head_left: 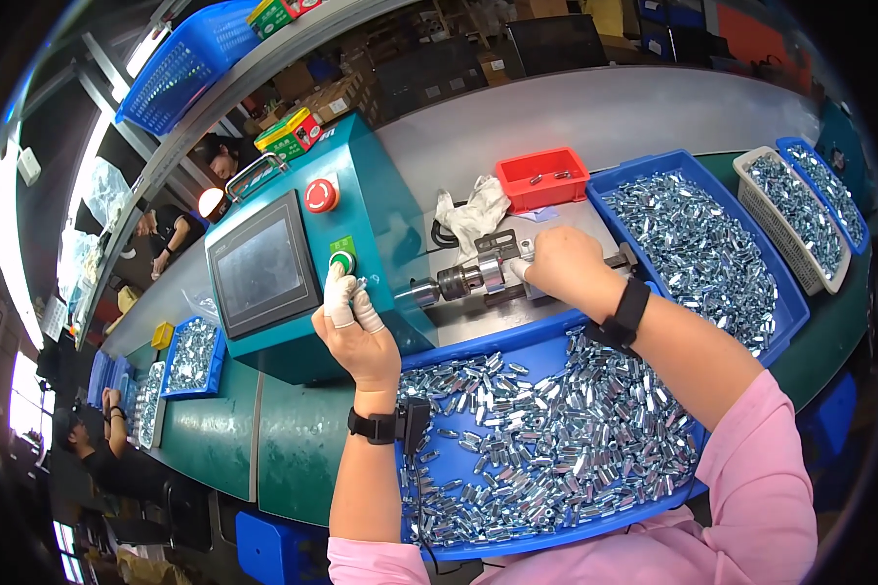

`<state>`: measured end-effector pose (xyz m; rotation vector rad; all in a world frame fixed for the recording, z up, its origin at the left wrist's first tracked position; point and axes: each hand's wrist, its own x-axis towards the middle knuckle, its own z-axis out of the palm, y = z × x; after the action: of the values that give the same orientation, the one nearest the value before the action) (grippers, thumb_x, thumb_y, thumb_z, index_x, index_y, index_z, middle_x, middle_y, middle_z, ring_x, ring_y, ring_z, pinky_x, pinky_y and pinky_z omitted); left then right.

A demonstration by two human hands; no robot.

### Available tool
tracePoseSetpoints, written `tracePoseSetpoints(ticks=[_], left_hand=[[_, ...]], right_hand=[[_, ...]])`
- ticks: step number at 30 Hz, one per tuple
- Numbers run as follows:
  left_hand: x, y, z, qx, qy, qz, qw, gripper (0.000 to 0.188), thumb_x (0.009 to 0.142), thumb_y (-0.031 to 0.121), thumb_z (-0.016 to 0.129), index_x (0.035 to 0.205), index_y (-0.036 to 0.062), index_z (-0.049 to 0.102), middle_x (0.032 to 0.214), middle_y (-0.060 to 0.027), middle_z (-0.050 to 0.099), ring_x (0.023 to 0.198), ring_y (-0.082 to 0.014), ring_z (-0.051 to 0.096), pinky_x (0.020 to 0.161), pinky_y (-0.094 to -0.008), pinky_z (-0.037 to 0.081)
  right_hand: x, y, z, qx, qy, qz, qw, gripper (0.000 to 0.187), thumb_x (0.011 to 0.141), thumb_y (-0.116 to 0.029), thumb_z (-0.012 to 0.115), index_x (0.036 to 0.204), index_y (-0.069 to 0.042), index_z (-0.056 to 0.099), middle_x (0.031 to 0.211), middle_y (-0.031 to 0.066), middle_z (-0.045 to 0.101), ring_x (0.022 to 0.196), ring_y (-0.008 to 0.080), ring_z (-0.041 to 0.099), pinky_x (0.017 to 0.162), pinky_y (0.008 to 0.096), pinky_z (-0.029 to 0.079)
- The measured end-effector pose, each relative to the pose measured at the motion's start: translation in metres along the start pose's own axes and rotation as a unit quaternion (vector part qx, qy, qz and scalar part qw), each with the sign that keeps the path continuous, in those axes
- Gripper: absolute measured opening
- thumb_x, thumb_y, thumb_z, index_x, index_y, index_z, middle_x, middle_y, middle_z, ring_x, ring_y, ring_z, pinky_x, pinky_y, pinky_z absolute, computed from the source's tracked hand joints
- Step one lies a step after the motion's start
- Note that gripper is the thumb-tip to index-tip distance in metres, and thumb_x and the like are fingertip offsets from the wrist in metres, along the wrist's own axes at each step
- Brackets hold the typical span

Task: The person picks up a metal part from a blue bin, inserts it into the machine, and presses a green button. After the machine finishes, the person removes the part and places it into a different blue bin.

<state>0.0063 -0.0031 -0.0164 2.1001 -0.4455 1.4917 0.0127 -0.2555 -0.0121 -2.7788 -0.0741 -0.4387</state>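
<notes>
My left hand [353, 327], with white finger covers on some fingers, reaches up to the green push button [342, 261] on the teal machine [380, 195]. One fingertip is on the button, and the curled fingers hold a small shiny metal part [362, 284]. My right hand [571, 265] is closed at the fixture beside the metal chuck [458, 281]; what its fingers grip is hidden. Below both hands, a blue tray [546, 356] holds many small silvery metal sleeves [576, 439]. A black band circles each wrist.
Right of the fixture stand a large blue tray [795, 310] and a pale basket [751, 190], both full of metal parts. A red bin [537, 198] and a crumpled white glove [475, 213] lie behind. The machine carries a screen [265, 268] and red stop button [321, 195]. People work at left.
</notes>
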Motion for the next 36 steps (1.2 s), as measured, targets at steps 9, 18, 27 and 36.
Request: tracePoseSetpoints(ticks=[9,18,27,36], left_hand=[[0.004,0.008,-0.002,0.024,-0.038,0.000,0.999,0.019,0.091,0.004,0.052,0.109,0.0018,0.056,0.119,-0.0140,0.059,0.090,-0.0256,0.052,0.083,-0.0319,0.042],[0.001,0.042,0.000,-0.118,-0.040,-0.123,0.985,0.020,0.095,0.006,0.046,0.114,0.0005,0.051,0.108,-0.0103,0.057,0.095,-0.0166,0.051,0.085,-0.0284,0.042],[-0.052,0.105,0.008,-0.380,-0.279,-0.371,0.801,0.021,0.093,0.005,0.052,0.114,0.0026,0.051,0.093,-0.0018,0.056,0.080,-0.0072,0.050,0.072,-0.0227,0.043],[-0.054,0.104,0.012,-0.401,-0.323,-0.439,0.737,0.030,0.090,0.000,0.056,0.119,-0.0002,0.050,0.096,-0.0033,0.058,0.080,-0.0091,0.054,0.074,-0.0236,0.046]], right_hand=[[0.005,0.030,-0.034,0.106,-0.112,0.051,0.987,0.047,0.082,-0.045,0.061,0.076,0.001,0.067,0.068,0.0172,0.065,0.063,0.0297,0.066,0.059,0.0397,0.050],[-0.035,0.034,-0.031,0.462,-0.239,0.155,0.840,0.037,0.086,-0.032,0.059,0.093,0.003,0.066,0.059,0.0082,0.058,0.045,0.0176,0.058,0.050,0.0308,0.045],[-0.041,0.044,-0.009,0.585,-0.353,0.092,0.724,0.048,0.089,-0.020,0.057,0.133,-0.005,0.047,0.064,0.0016,0.055,0.045,0.0095,0.049,0.046,0.0233,0.039],[-0.043,0.045,-0.002,0.637,-0.368,0.104,0.669,0.050,0.091,-0.015,0.055,0.138,-0.008,0.041,0.073,0.0010,0.057,0.048,0.0085,0.050,0.047,0.0226,0.039]])
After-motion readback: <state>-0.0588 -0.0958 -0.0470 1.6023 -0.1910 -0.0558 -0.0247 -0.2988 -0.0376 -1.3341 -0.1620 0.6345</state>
